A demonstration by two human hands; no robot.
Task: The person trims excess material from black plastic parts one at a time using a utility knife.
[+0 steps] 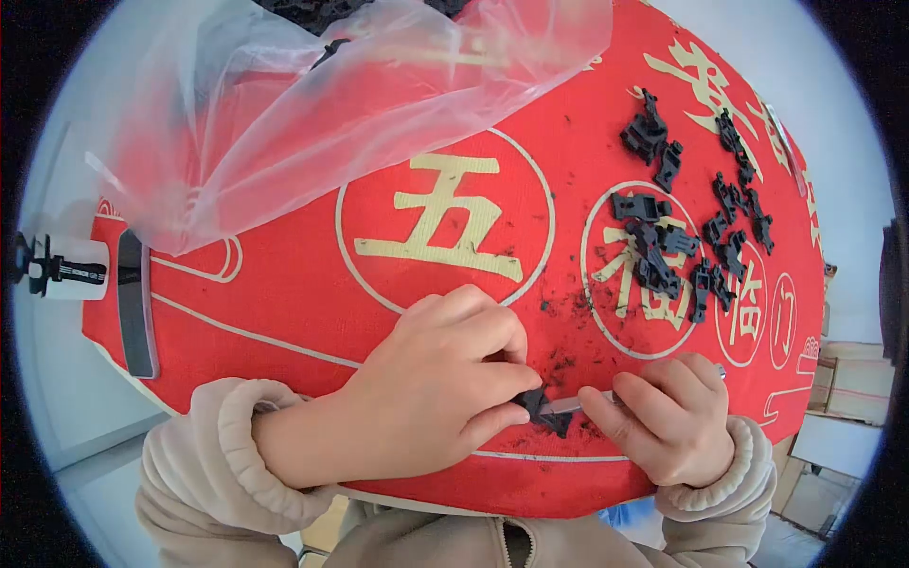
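head-worn view, facing forward and down, close above hands

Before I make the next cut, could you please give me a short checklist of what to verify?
1. Black piece pinched by the left hand: ok.
2. Blade gripped in the right hand: ok.
3. Left fingertips well away from the blade: not ok, they are close to its tip.
4. Plastic bag clear of both hands: ok.
5. Work spot free of shavings: not ok, dark bits lie around it.
6. Piece's edge trimmed clean: cannot tell, too small.
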